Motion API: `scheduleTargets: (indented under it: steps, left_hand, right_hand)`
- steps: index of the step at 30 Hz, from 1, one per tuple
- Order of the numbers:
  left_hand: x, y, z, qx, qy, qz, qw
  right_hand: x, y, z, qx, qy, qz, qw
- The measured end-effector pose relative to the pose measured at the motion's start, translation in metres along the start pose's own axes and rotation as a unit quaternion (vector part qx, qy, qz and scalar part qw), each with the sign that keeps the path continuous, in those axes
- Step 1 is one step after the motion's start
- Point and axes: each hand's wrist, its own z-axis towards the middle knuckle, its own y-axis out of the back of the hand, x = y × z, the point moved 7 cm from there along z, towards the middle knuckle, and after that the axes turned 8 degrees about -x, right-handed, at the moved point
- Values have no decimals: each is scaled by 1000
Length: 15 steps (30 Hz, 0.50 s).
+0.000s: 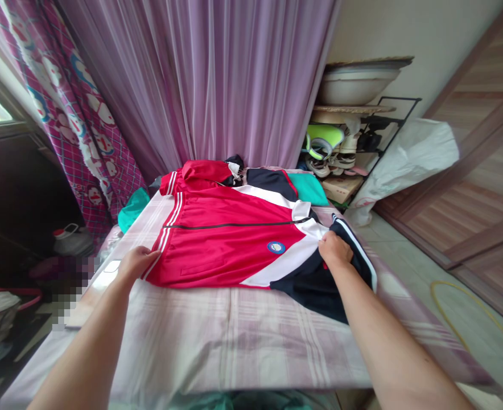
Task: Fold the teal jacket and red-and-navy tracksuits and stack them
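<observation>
A red, white and navy zip-up track jacket (pixel 217 242) lies flat on its back on the table (pixel 217 347), its hem to the left and its collar to the right. My left hand (pixel 137 263) pinches the striped hem at the near corner. At the shoulder beside the white collar, my right hand (pixel 335 249) grips the fabric with curled fingers. The zipper is closed along the middle, and a round blue badge (pixel 276 247) sits on the chest. The near navy sleeve spreads under and beyond my right wrist.
Behind the jacket lie a bunched red garment (pixel 204 171) and a folded navy and teal garment (pixel 306 188). Purple curtains (pixel 217 80) hang at the back. A shoe rack (pixel 368 154) with basins stands back right, near a white plastic bag (pixel 413 159). A teal cloth (pixel 132 209) lies at the left edge.
</observation>
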Motion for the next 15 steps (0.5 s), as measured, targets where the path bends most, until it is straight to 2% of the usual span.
scheduleTargets:
  steps: [5,7,10,12,13,15]
  left_hand:
    - [-1,3,-8,4,-5,67,998]
    - [-10,8,-14,-42,-27,78,996]
    - [-42,9,-30,-109,-113,73,985]
    - [-70,-3,-46,-85,-193,38,977]
    - [-84,-13,-55,-49,-234,10,971]
    - [-106,-32,-77,38,-323,-51,944]
  right_hand:
    - [-1,6,1,31,-3,-19,999]
    - [7,14,-3,29,9,-31,999]
    - [34,33,-20,-40,65,-13,997]
    - [62,38,-39,-50,152,47,986]
    - [77,34,-51,-16,206,88,974]
    - [105,19,-79,112,313,169,928]
